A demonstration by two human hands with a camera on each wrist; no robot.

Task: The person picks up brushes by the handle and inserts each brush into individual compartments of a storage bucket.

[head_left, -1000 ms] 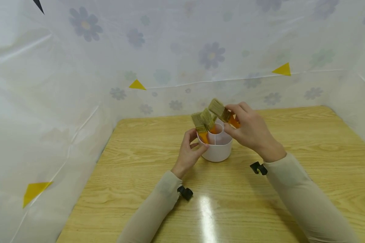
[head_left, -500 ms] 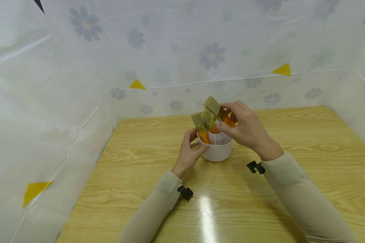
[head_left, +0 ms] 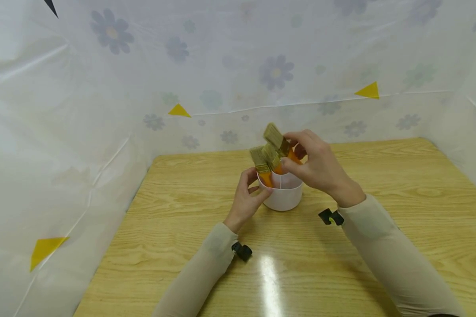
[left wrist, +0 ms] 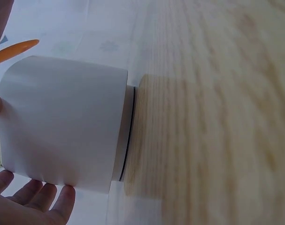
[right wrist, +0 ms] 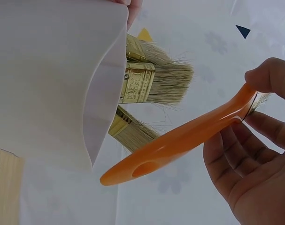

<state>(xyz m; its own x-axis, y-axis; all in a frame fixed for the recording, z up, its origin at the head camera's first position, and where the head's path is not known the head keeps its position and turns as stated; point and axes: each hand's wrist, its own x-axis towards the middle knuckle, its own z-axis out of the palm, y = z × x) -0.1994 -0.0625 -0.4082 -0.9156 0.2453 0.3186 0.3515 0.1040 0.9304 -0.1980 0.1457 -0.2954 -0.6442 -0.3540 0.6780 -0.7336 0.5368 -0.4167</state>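
A white divided holder point(head_left: 283, 200) stands on the wooden table, and my left hand point(head_left: 246, 200) grips its left side. In the left wrist view, fingers point(left wrist: 62, 206) press one side of the holder's wall point(left wrist: 62, 122). My right hand point(head_left: 321, 169) pinches a paintbrush point(head_left: 277, 137) near its ferrule, bristles up and tilted left. Its orange handle point(right wrist: 180, 140) slants beside the holder's opening in the right wrist view, with the tip outside the rim. Three paintbrushes stand bristles up inside, one in the middle point(right wrist: 170, 84), another lower point(right wrist: 133, 131), a third partly hidden behind point(right wrist: 149, 50).
The wood-grain table point(head_left: 174, 220) extends around the holder on all sides. White flowered sheeting point(head_left: 230, 66) walls the table at the back and sides, marked with yellow triangles point(head_left: 369, 90). A small black device point(head_left: 242, 252) sits on each wrist.
My right hand has moved left with its paintbrush, bringing it over the holder and turning the bristles more upright. The left hand and the holder have stayed still.
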